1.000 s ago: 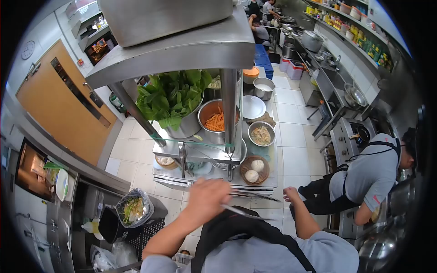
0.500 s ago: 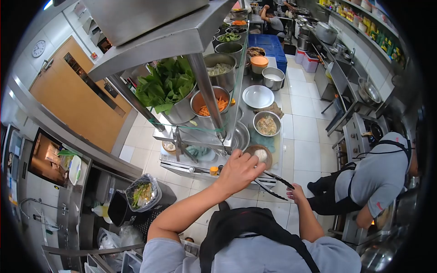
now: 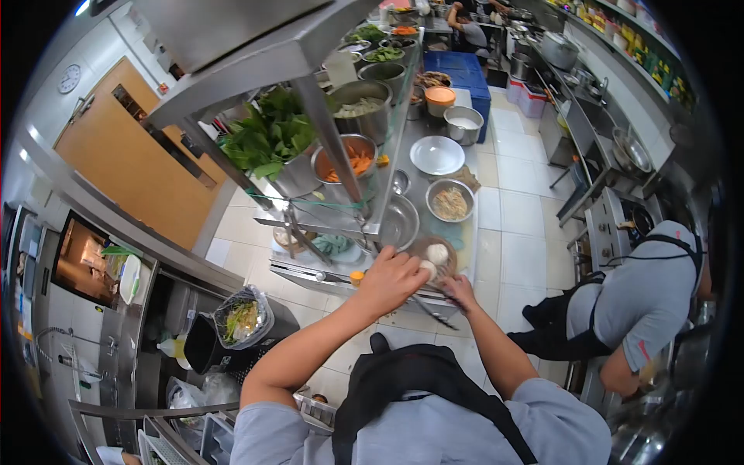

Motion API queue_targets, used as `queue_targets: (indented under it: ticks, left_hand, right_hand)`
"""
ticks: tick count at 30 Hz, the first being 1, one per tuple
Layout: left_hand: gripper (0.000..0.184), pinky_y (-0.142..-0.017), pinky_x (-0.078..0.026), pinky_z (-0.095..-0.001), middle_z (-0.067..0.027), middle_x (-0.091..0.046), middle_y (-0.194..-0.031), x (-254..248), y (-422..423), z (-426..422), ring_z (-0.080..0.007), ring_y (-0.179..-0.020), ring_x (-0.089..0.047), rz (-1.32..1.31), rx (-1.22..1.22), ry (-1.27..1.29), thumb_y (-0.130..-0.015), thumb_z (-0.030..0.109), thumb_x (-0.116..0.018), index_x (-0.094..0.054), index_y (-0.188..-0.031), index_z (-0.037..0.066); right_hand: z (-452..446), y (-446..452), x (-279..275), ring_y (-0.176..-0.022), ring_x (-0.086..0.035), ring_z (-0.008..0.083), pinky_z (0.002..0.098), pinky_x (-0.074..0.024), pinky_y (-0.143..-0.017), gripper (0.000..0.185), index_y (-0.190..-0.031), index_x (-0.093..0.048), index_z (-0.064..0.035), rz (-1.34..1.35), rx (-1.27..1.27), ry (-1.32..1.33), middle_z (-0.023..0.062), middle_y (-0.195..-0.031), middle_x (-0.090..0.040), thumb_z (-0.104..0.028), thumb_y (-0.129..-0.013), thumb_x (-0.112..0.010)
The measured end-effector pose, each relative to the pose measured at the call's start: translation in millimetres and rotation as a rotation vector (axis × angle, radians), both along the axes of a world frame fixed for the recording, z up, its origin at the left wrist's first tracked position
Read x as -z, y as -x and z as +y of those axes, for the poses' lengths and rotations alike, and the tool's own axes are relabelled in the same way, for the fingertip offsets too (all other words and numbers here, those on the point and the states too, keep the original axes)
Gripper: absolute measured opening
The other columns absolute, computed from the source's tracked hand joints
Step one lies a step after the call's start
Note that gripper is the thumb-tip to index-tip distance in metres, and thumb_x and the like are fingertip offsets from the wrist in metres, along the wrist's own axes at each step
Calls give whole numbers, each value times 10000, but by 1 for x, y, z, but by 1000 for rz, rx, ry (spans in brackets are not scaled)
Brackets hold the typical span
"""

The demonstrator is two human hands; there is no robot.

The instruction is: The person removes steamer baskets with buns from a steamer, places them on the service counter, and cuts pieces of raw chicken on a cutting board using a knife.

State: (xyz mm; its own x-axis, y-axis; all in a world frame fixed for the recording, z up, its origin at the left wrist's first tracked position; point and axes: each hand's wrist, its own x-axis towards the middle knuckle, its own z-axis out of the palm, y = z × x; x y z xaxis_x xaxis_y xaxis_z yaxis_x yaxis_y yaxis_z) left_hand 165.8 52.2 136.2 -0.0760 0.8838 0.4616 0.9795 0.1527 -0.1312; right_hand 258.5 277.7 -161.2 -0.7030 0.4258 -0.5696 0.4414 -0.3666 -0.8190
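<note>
My left hand [image 3: 394,280] is closed at the handle end of dark-tipped tongs [image 3: 434,310], which slant down to the right. My right hand [image 3: 460,293] is by the near edge of a round brown board [image 3: 454,252]; its fingers are blurred, and I cannot tell whether they hold anything. Two round white balls, like buns or dough, are in front of me: one ball [image 3: 438,254] rests on the board, the other ball [image 3: 428,270] is close to my left fingertips. Behind the board stands a metal bowl of shredded mixed food [image 3: 450,204].
An empty steel bowl [image 3: 399,223] and a white plate [image 3: 437,156] share the counter. To the left, a metal shelf post [image 3: 329,139] rises beside pots of leafy greens [image 3: 271,139] and carrots [image 3: 356,163]. A co-worker [image 3: 632,298] bends at the stove on the right.
My right hand has moved up and left, from the tong tips to the board. The tongs' tips have swung left and down. A second white ball now shows. My view has shifted slightly.
</note>
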Motion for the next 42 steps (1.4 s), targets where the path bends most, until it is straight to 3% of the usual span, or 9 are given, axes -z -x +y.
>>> queue_targets:
  ticks: [8,15,17,21,24,27,33,37,42]
  left_hand:
    - [147,-1145,-360,-483,-83,-612,-1016,28,7,-44,-268,-1098,-589,296,-212,410,-881,188,-596,-633,-1005,118]
    - [349,-1129,-399,-504,-147,-643,-1218,77,-13,-42,-347,-1285,-561,-46,-137,327,-909,227,-633,-655,-1226,82]
    - [440,-1058,-478,-462,-205,-630,-1257,102,-26,-39,-401,-1269,-582,-736,-241,344,-928,276,-676,-627,-1292,34]
    - [691,-1029,-496,-405,-237,-604,-1331,223,-44,-43,-395,-1244,-601,-1030,-495,-20,-953,432,-695,-498,-1447,-9]
    - [1010,-922,-549,-391,-210,-583,-1401,266,-45,-55,-277,-1219,-614,-1969,-611,-158,-899,641,-707,-330,-1580,-2]
    - [894,-893,-583,-405,-165,-630,-1340,293,-49,-89,-243,-1169,-646,-2313,-442,-217,-924,531,-739,-360,-1576,49]
    - [761,-878,-611,-404,-153,-663,-1273,280,-47,-172,-226,-1066,-696,-2305,-518,-112,-941,416,-741,-422,-1528,52]
    - [669,-884,-605,-404,-140,-697,-1226,312,-32,-245,-239,-1047,-711,-2403,-604,-318,-928,357,-727,-480,-1474,60]
    - [578,-867,-604,-404,-120,-701,-1249,332,5,-362,-248,-1043,-727,-2502,-681,-479,-937,346,-679,-537,-1424,70]
  right_hand:
    - [2,18,12,-674,-608,164,305,-561,-562,519,-1180,-517,-36,-39,101,30,78,-908,-606,-303,-818,-776]
    - [6,12,-22,-729,-666,234,381,-613,-636,469,-1231,-472,-12,-41,113,116,118,-925,-618,-217,-866,-685]
    - [13,-7,-38,-785,-697,268,406,-627,-657,484,-1258,-446,-8,-28,8,148,155,-1015,-644,-196,-871,-668]
    - [16,-47,-60,-827,-724,297,435,-645,-705,523,-1303,-429,0,-78,-123,71,191,-1129,-646,-150,-862,-668]
    - [0,-70,-52,-843,-744,319,440,-651,-715,567,-1354,-410,8,-138,-239,47,196,-1101,-668,-88,-860,-672]
    - [-33,-81,-44,-788,-751,334,452,-657,-696,589,-1375,-402,1,-206,-295,119,217,-1108,-667,-75,-862,-682]
    - [-90,-58,-24,-763,-740,322,414,-641,-682,574,-1397,-412,-27,-259,-468,197,220,-1087,-668,-77,-892,-679]
    - [-132,-21,-17,-889,-738,272,355,-617,-775,651,-1482,-415,-18,-171,-653,224,194,-1081,-703,-173,-929,-721]
    - [-169,26,11,-931,-698,170,302,-564,-823,516,-1367,-591,-31,-51,-948,-150,91,-992,-705,-281,-940,-739]
